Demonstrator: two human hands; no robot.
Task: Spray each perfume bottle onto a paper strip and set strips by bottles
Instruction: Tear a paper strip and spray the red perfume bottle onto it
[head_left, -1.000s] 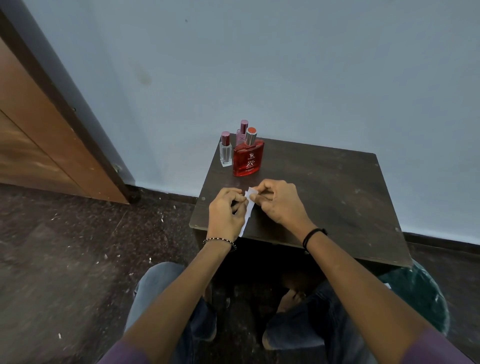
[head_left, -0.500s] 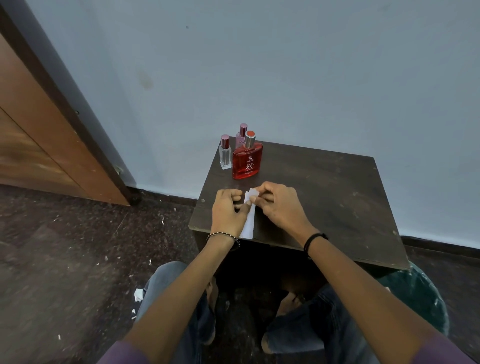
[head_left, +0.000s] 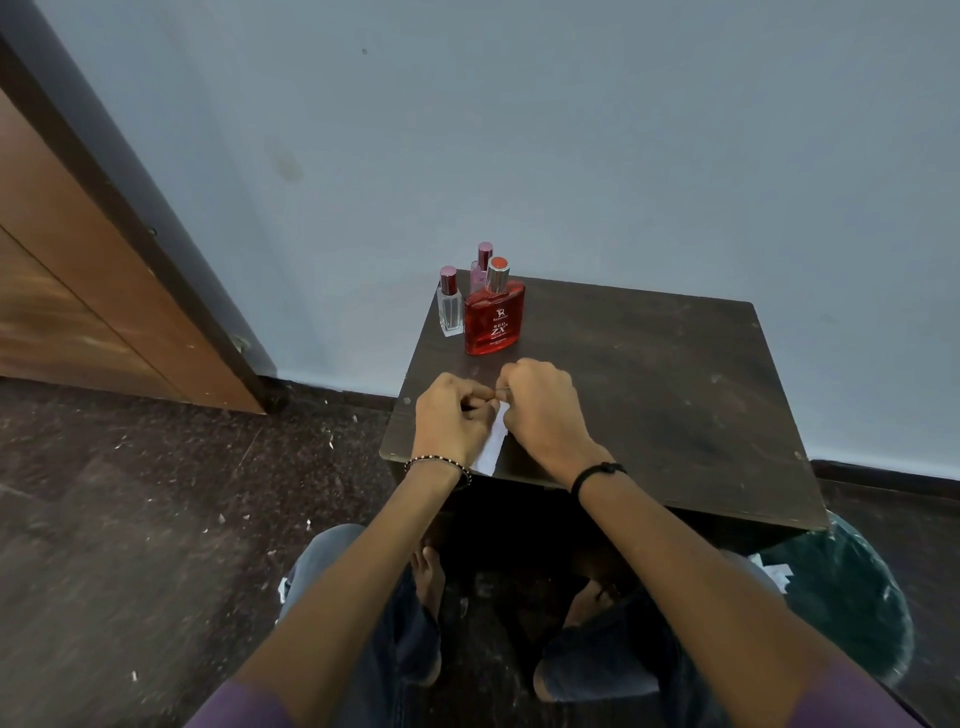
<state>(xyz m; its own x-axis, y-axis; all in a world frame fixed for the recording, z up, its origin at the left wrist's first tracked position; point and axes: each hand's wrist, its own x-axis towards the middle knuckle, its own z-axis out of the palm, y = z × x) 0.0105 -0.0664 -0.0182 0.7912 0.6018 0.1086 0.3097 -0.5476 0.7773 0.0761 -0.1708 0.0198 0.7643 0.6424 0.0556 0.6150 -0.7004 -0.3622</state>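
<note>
Against the pale blue wall (head_left: 571, 130), with a brown wooden door (head_left: 67, 291) and its dark frame off to the left, sat a small dark brown table (head_left: 649, 395), scuffed and a bit dusty on top. The floor (head_left: 130, 519) around it was dark speckled stone with little white scraps scattered about, and a dark green round thing (head_left: 852, 597) poked out from under the table's right side, couldn't really tell what it was. The person sat right up at the near edge in jeans, bare feet tucked underneath, purple sleeves just showing at the bottom. Both hands were together over the front left part of the table: the left hand (head_left: 452, 421), with a beaded bracelet (head_left: 439, 465) on the wrist, and the right hand (head_left: 543, 410), with a black band (head_left: 597, 474) on its wrist, were curled in tight, fingertips pinching the top of a white paper strip (head_left: 494, 447) between them. The strip hung down from that pinch to the table's front edge, mostly hidden by the knuckles. Back in the far left corner stood the three perfume bottles, clustered close: a flat red bottle (head_left: 493, 322) with a silver and red cap in front, a small clear bottle (head_left: 450, 306) with a dark red cap just to its left, and a pinkish bottle (head_left: 480, 273) peeking out behind them. All were upright and well apart from the hands.
</note>
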